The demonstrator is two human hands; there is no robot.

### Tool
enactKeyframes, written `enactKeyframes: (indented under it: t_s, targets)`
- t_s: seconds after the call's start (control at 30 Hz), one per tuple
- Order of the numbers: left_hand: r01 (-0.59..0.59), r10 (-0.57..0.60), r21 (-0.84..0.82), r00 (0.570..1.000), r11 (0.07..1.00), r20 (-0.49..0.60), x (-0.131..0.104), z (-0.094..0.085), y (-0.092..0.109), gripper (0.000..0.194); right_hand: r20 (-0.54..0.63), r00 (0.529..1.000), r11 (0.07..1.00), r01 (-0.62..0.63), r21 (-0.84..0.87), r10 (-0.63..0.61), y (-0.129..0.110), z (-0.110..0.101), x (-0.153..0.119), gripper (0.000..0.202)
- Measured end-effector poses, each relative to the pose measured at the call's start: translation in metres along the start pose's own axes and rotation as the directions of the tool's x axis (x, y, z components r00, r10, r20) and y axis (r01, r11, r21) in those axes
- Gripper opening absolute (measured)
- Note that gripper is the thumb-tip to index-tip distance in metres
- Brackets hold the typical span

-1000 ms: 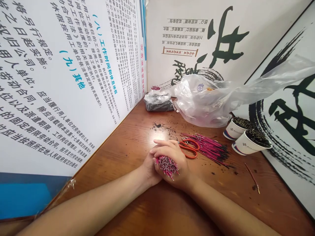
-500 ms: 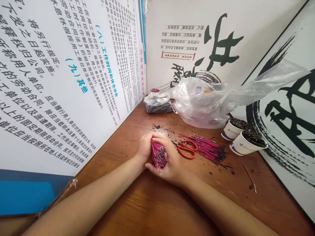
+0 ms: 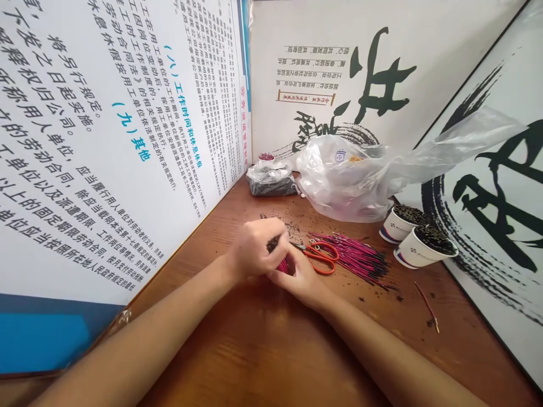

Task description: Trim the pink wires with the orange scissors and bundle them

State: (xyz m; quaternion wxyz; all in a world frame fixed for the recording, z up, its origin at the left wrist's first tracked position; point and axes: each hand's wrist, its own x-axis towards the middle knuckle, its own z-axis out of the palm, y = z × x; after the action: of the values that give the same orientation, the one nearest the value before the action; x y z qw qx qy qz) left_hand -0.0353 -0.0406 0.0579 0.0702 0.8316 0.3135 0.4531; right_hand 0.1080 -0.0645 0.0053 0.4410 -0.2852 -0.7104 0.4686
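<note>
My left hand point(image 3: 255, 249) is closed over the upper part of a bundle of thin magenta wires point(image 3: 281, 265). Dark ends of the bundle show between its fingers. Lower down, my right hand point(image 3: 300, 278) curls its thumb and fingers round the same bundle from the right. Most of the wires are hidden by the two hands. Just right of them lie orange-handled scissors point(image 3: 322, 257), their blades pointing toward my right hand. A loose pile of magenta wires with black ends point(image 3: 354, 257) rests beside the scissors.
Two paper cups point(image 3: 424, 249) filled with small dark pieces stand at the right. One single wire point(image 3: 427, 308) lies nearer me. Behind are a large clear plastic bag point(image 3: 343, 181), a wrapped black pack point(image 3: 271, 183) and a small cup of red pieces point(image 3: 266, 157). Printed panels enclose the table.
My left hand has shifted up over the bundle, with its back now toward me. The bare metal wire ends that faced me are out of sight, and dark ends show instead.
</note>
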Motion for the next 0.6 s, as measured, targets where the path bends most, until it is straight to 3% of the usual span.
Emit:
enactKeyframes:
  t_s: [0.07,0.17,0.4,0.6]
  targets:
    - [-0.125,0.125,0.009,0.991,0.992,0.041,0.004,0.005,0.007,0.025,0.008,0.998,0.994,0.063,-0.086,-0.062,-0.002,-0.002,0.002,0.022]
    - [-0.215,0.215,0.006,0.975,0.977,0.057,0.008,0.011,0.01,0.025,-0.017,0.986,0.978,0.161,-0.129,-0.165,-0.005,-0.003,0.004,0.019]
    - [-0.216,0.212,0.009,0.964,0.976,0.161,0.006,0.017,0.003,0.024,-0.088,0.975,0.956,0.18,-0.231,-0.205,-0.002,-0.004,0.006,0.011]
    - [-0.174,0.181,-0.051,0.94,0.983,0.289,0.013,0.01,0.012,0.02,-0.171,0.973,0.951,0.102,-0.292,-0.157,-0.001,-0.003,0.006,0.013]
